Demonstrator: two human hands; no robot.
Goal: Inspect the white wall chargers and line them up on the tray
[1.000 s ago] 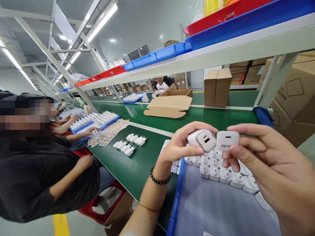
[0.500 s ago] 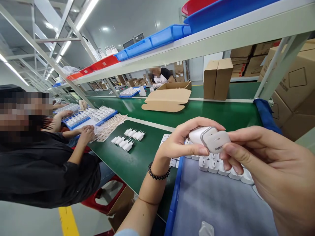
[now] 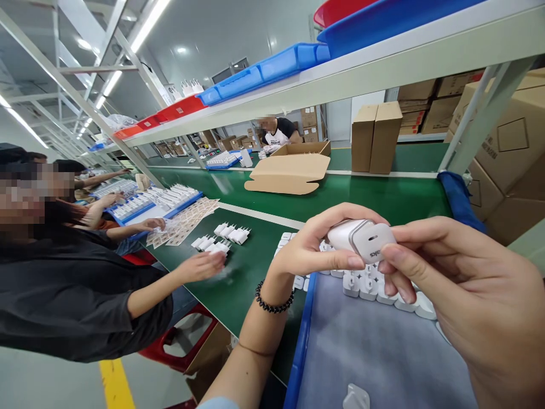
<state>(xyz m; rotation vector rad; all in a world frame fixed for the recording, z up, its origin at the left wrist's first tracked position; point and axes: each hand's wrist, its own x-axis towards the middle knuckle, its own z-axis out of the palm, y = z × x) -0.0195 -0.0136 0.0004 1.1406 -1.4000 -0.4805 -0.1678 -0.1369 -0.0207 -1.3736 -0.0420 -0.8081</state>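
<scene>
My left hand (image 3: 313, 241) is closed around a white plug charger (image 3: 343, 234), thumb below and fingers over the top. A thin white end plate (image 3: 375, 243) with a small dark slot and partly covered dark lettering lies against the charger's near end. My right hand (image 3: 447, 278) pinches that plate at its right edge between thumb and fingers. Both hands are above a blue-rimmed tray (image 3: 307, 324). Several white chargers (image 3: 368, 285) stand in rows at its far side, prongs up, and a loose white piece (image 3: 356, 396) lies near the front.
On the left, a co-worker's hand (image 3: 204, 266) is at a group of white chargers (image 3: 233, 233) on the green bench (image 3: 251, 272). An open cardboard box (image 3: 289, 170) and two upright cartons (image 3: 377, 139) stand behind. A shelf with blue bins (image 3: 268, 68) runs overhead.
The end plate has turned and shifted on the charger's end; its slot now shows darker. The co-worker's hand has reached right to the chargers on the bench.
</scene>
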